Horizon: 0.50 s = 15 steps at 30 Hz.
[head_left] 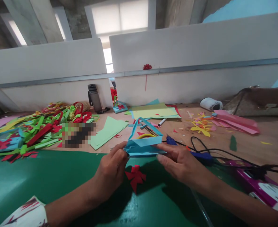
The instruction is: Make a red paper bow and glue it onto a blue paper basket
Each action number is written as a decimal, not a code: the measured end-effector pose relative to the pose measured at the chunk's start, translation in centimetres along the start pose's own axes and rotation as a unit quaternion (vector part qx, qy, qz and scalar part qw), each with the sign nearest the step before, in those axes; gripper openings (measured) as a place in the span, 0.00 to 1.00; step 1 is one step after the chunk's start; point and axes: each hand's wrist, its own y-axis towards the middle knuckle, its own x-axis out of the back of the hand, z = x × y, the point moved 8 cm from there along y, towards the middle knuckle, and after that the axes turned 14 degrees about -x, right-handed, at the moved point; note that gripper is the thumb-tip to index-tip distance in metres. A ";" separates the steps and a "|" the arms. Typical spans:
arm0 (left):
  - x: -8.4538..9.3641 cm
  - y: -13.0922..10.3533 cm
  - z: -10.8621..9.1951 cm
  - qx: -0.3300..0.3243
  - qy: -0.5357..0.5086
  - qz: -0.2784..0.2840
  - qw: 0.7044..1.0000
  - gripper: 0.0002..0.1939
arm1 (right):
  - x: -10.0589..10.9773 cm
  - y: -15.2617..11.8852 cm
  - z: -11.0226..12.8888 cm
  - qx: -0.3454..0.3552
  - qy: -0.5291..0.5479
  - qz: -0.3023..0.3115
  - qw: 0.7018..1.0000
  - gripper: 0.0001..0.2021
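Between my two hands is a small blue paper basket (142,145) with a folded strip handle rising over it. My left hand (114,165) is closed, pinching its left end between thumb and fingers. At the right end, my right hand (176,157) grips the basket with thumb below and fingers along the side. A red paper flower (136,178) lies on the green mat (82,176) just below the basket. The basket's inside is mostly hidden from me.
Cut green and red paper pieces (44,126) are heaped at left. Behind are pale green sheets (109,132), a grey bottle (95,99) and yellow sheets (153,111). On the right lie a blue glue gun (201,156), black cables (226,154) and a purple power strip (254,183).
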 end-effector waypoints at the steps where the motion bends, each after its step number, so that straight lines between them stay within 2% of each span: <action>1: -0.3 -0.2 -0.1 -0.005 0.004 0.013 1.000 0.09 | -0.2 0.0 -0.1 0.002 0.005 0.005 1.000 0.15; 2: -0.6 -0.4 -0.1 -0.010 0.009 0.026 1.000 0.09 | -0.2 -0.1 0.0 0.018 -0.011 -0.006 1.000 0.14; 4: -1.1 -0.7 -0.3 -0.020 0.019 0.045 0.999 0.08 | -0.3 -0.6 0.5 0.087 -0.093 -0.071 0.989 0.12; 7: -1.6 -0.8 -0.7 -0.021 0.016 0.052 0.998 0.07 | -0.9 -1.8 1.4 0.193 -0.209 -0.164 0.945 0.10; 9: -1.9 -0.7 -0.9 -0.017 0.008 0.051 0.999 0.06 | -1.1 -2.2 1.7 0.217 -0.228 -0.190 0.930 0.10; 15: -2.0 -0.3 -1.6 -0.005 0.009 0.054 0.998 0.07 | -0.3 -3.0 2.9 0.242 -0.193 -0.219 0.925 0.09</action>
